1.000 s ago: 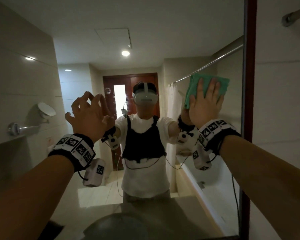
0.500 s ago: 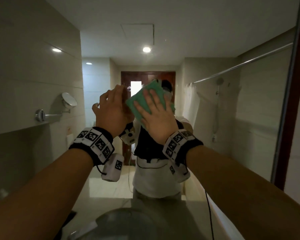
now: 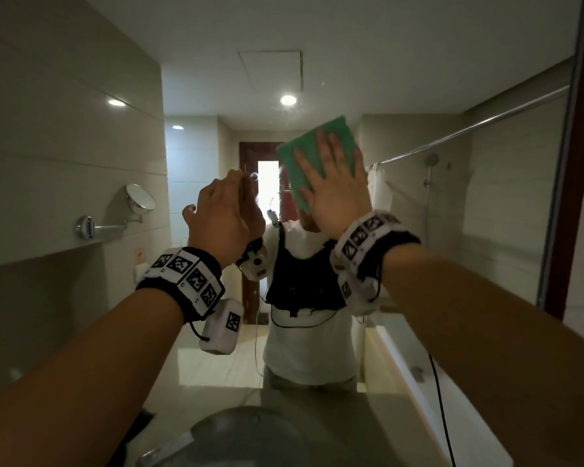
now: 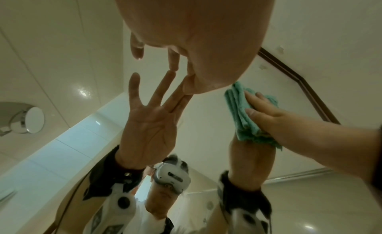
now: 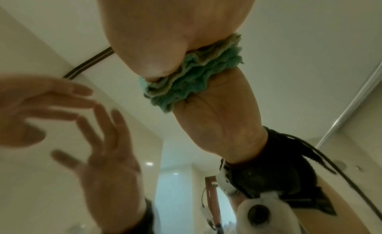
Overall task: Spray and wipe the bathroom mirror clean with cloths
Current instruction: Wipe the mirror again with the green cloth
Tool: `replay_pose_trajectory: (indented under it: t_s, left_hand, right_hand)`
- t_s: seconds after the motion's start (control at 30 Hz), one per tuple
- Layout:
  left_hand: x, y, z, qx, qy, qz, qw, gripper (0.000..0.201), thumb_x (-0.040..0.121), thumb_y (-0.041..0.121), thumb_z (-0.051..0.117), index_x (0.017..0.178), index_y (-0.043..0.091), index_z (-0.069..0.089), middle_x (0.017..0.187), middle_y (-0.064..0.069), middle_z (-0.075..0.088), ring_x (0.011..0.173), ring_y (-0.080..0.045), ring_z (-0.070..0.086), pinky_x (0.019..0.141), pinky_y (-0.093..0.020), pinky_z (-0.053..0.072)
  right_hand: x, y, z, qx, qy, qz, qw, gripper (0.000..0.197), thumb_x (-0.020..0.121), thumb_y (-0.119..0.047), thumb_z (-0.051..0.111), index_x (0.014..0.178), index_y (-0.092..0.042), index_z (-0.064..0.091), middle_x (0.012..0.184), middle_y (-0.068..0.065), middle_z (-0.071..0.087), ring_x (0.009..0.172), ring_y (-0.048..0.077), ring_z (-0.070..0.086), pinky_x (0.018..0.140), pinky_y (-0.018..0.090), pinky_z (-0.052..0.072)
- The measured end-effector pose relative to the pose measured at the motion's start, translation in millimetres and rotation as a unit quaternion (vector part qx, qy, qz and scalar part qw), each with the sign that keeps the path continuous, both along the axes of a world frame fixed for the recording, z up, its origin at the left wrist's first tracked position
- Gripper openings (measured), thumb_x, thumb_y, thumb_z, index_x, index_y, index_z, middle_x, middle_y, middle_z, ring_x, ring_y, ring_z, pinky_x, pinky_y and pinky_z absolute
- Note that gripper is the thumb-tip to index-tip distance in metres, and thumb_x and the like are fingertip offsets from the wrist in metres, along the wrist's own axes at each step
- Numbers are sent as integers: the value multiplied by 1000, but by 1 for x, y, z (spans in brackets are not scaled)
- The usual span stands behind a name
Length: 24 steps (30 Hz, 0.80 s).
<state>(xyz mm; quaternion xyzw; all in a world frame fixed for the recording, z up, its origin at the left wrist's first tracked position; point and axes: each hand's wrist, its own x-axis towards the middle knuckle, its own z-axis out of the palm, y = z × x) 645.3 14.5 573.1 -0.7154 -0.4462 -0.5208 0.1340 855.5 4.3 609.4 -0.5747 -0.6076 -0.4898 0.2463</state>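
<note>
My right hand (image 3: 334, 193), fingers spread flat, presses folded green cloth (image 3: 317, 156) to mirror (image 3: 486, 230), frame centre; soft, palm it. Left hand (image 3: 220, 220) fingers straight, empty.

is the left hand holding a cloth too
No, the left hand is bare with fingers spread; only the right hand presses the green cloth on the mirror.

The folded cloth (image 3: 317, 160) was teal green. Both wristbands (image 3: 186, 278) were black with white tiles bearing black square-code patterns. The mirror frame (image 3: 577, 163) was dark reddish-brown.
</note>
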Motion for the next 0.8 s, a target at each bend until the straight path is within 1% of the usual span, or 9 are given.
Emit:
replay_pose_trajectory:
  t_s: [0.07,0.17,0.33,0.4,0.47,0.5,0.6,0.7,0.8]
  left_hand:
    - [-1,1,0,3,3,-3,1000,54,80,-1,51,122,31,38,94,12,44,106,-22,51,86,-54,43]
    - [-3,3,0,-2,10,-2,1000,55,81,0,52,124,32,36,96,13,44,107,-21,50,86,-54,41]
    - [-6,-3,0,-17,12,-22,1000,53,78,8,50,126,27,39,101,7,47,113,-27,49,88,-58,41]
    - [-6,-5,-2,-26,15,-32,999,60,79,18,52,137,27,37,123,-1,52,125,-30,44,94,-63,38]
    - [-4,-1,-3,-40,29,-15,999,71,81,23,57,147,30,30,150,-4,39,140,-32,33,102,-68,32]
    - [-4,3,-5,-41,36,-10,998,75,82,24,59,149,33,27,158,-3,30,144,-31,27,106,-69,29]
    - [-3,10,-7,-24,73,-6,997,82,81,36,64,150,38,20,162,-1,20,147,-32,22,109,-68,27]
    - [4,3,-9,-44,78,26,996,90,79,36,77,152,37,24,162,-1,16,148,-32,16,109,-69,26]
    - [17,-8,-13,-26,88,49,995,89,80,38,78,152,39,26,163,-3,12,148,-34,13,109,-67,26]
  right_hand:
    - [-2,2,22,0,33,-12,999,64,102,-50,24,157,-30,0,164,12,-9,151,30,-8,120,56,-1]
    - [-12,7,26,-3,60,-6,998,63,103,-48,23,157,-30,-2,163,14,-14,150,32,-12,119,58,-1]
    - [-27,6,-32,-38,-36,44,998,63,102,-48,29,157,-29,5,164,14,-4,151,34,-5,118,60,0]
    - [-29,7,-65,-71,-56,38,995,65,101,-49,30,157,-30,3,164,13,-8,151,33,-9,118,59,-4]
    - [-26,10,-85,-87,-60,29,994,65,100,-50,29,158,-30,6,164,12,-8,151,33,-8,118,58,-4]
    - [-23,10,-90,-87,-60,31,994,64,100,-50,29,158,-30,9,165,12,-5,151,32,-6,118,58,-1]
    - [-12,7,-92,-84,-67,38,993,65,99,-50,32,157,-31,9,165,9,-3,152,29,-4,119,57,4]
    - [0,2,-92,-81,-56,33,995,66,100,-52,32,157,-32,5,165,7,-6,152,28,-7,119,56,3]
    - [18,-3,-95,-60,-17,22,998,65,101,-53,30,158,-30,7,165,8,-3,152,28,-4,120,54,3]
